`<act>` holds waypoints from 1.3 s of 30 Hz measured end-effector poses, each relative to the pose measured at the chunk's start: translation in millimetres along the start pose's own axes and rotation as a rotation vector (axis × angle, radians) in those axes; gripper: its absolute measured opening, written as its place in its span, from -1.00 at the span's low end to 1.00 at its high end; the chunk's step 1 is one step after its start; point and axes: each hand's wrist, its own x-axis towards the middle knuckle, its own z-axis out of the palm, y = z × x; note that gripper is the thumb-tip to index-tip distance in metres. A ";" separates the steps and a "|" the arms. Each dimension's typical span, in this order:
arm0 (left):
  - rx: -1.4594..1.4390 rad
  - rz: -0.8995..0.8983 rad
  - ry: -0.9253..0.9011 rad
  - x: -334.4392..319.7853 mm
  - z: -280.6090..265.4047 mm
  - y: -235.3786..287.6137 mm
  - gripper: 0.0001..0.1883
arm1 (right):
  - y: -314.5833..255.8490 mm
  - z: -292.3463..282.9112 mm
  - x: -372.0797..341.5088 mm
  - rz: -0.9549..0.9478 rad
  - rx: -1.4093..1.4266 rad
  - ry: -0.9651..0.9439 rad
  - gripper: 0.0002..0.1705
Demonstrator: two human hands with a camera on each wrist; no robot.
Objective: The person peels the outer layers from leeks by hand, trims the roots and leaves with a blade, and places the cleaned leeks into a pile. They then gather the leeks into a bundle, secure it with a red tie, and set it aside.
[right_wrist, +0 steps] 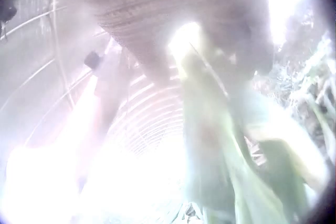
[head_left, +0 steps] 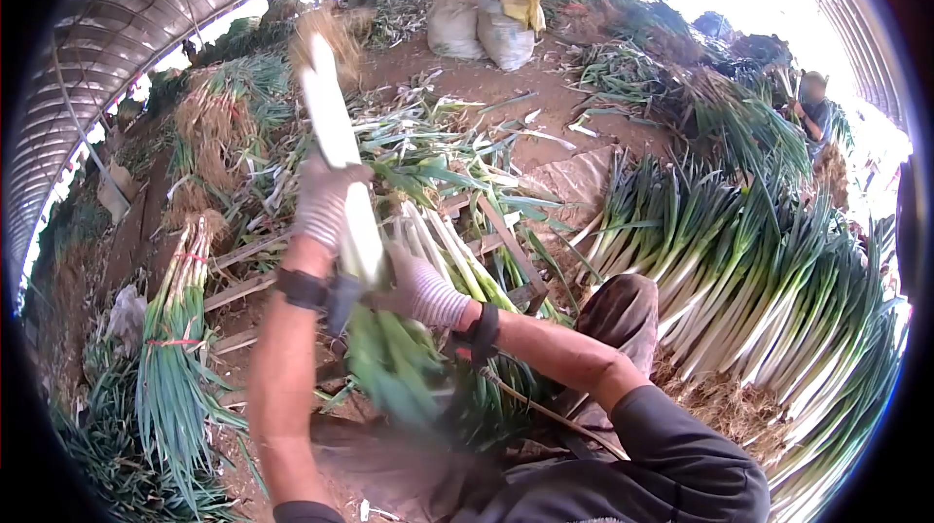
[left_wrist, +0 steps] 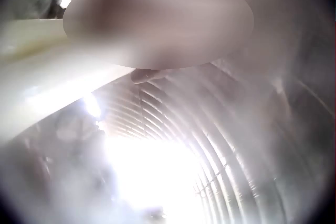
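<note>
A thick white leek (head_left: 336, 124) stands aslant before me, its blurred root tuft at the top and green leaves at the bottom. My left hand (head_left: 326, 200), in a striped work glove, grips the white shaft about midway. Lower down, my gloved right hand (head_left: 424, 291) holds the leek where the white turns to leaves. In the right wrist view the green leaves (right_wrist: 210, 140) hang below that glove (right_wrist: 184, 14). The pale shaft (left_wrist: 47, 82) crosses the left wrist view, where a blurred patch covers much of the hand. More leeks (head_left: 452, 251) lie just behind the right hand.
A long row of leeks (head_left: 720, 280) lies on my right beside my knee (head_left: 623, 314). Tied leek bundles (head_left: 180, 328) rest at the left, near wooden slats (head_left: 238, 291). Leaf scraps (head_left: 418, 129) litter the ground ahead, with filled sacks (head_left: 455, 25) farther back.
</note>
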 end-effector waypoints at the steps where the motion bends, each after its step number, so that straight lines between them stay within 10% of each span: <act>1: 0.120 0.082 0.008 15.3 -12.8 22.2 -0.22 | -0.2 1.6 -1.6 -0.170 -0.003 0.089 -0.16; 8: 0.696 0.378 0.251 45.8 -94.5 114.8 -0.29 | -37.9 -90.2 -20.8 -0.469 -0.322 0.417 0.03; 11: 0.995 -0.013 0.109 -4.2 -37.0 103.9 -0.28 | -74.9 -112.2 -35.6 -0.827 -0.728 0.420 0.05; 17: 0.931 0.128 -0.723 -88.8 -0.1 -35.4 -0.58 | -23.4 -104.6 -21.1 -1.067 -1.248 0.254 -0.45; 19: 0.813 -0.045 -0.897 -115.7 17.9 -42.4 -0.49 | -4.9 -99.8 -25.5 -1.147 -1.281 0.089 -0.63; 21: 0.603 0.153 -0.761 -140.0 14.4 -78.6 -0.39 | -0.2 -97.0 -34.2 -1.071 -1.235 -0.097 -0.80; 23: 0.379 -0.107 -0.819 -140.2 11.7 -86.8 -0.06 | 4.5 -89.1 -25.8 -1.073 -1.319 -0.140 -0.82; 27: 1.206 -0.004 -0.958 -105.9 19.5 -25.2 -0.28 | -21.1 -86.3 11.7 -1.089 -1.382 0.001 -0.80; 31: 0.928 0.032 -0.114 -87.2 -2.3 47.5 -0.48 | -86.5 -120.1 59.0 -0.730 -1.453 0.162 -0.74; 33: 1.183 0.525 0.379 -71.1 -22.6 49.7 -0.35 | -98.9 -145.9 78.1 -0.554 -1.344 0.273 -0.72; 36: 1.200 0.726 0.528 -102.5 -34.3 62.4 -0.26 | -68.3 -174.2 85.5 -0.247 -1.064 0.428 -0.56; 39: 0.980 0.462 0.036 -136.6 -34.5 -17.2 -0.24 | 8.1 -163.6 80.0 -0.103 -0.856 0.505 -0.46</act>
